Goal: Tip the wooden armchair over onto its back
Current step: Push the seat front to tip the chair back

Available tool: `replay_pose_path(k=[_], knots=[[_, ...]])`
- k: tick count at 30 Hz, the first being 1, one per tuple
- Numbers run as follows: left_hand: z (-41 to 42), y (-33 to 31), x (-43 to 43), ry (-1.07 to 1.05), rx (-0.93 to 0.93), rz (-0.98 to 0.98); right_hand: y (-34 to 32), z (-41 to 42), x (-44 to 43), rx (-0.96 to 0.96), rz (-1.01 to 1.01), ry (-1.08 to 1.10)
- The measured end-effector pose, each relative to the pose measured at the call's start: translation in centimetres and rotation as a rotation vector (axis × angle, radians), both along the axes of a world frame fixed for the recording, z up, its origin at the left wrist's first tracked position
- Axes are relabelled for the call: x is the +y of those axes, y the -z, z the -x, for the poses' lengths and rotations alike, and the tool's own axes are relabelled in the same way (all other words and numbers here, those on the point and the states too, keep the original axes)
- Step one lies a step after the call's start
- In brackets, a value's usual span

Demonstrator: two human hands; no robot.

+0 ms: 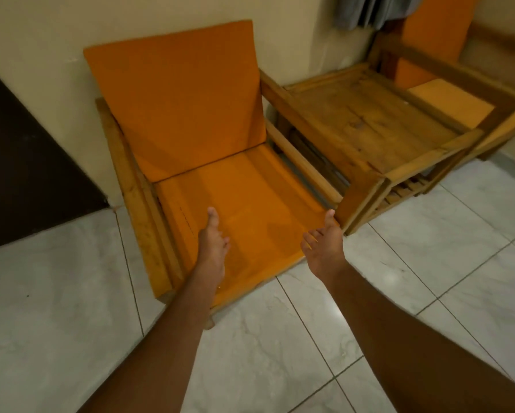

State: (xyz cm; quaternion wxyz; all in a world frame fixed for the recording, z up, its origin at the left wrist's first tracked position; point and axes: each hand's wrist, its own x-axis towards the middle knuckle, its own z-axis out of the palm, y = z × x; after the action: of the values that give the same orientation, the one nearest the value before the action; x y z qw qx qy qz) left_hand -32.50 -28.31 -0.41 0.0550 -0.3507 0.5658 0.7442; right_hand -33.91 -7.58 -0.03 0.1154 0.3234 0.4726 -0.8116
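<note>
A wooden armchair with an orange seat cushion and an orange back cushion stands upright on its legs, its back close to the cream wall. Both my arms reach out over the front of the seat. My left hand hovers above the left part of the seat cushion, fingers apart, holding nothing. My right hand is at the seat's front right corner, palm turned inward, fingers apart and empty. Whether either hand touches the cushion I cannot tell.
A low wooden table stands close against the armchair's right side. Behind it is a second wooden chair with orange cushions, under a grey curtain. The floor is white tile. A dark panel lies to the left.
</note>
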Motion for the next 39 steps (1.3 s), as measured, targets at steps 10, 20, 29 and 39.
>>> replay_pose_path(k=[10,20,29,39], knots=[[2.4,-7.6,-13.8,0.318,0.206,0.455,-8.5,-1.5,-12.6,0.152,-0.512,-0.044],[4.5,-10.8,-28.3,0.792,0.468,1.003,-12.5,-3.1,-28.5,0.285,-1.271,-0.137],[10.2,-8.0,-35.4,1.061,0.726,1.449,-8.5,-3.4,-35.4,0.212,-1.646,-0.190],[19.3,-0.5,-38.2,1.244,0.834,1.461,0.4,-1.3,-39.1,-0.029,-1.766,-0.062]])
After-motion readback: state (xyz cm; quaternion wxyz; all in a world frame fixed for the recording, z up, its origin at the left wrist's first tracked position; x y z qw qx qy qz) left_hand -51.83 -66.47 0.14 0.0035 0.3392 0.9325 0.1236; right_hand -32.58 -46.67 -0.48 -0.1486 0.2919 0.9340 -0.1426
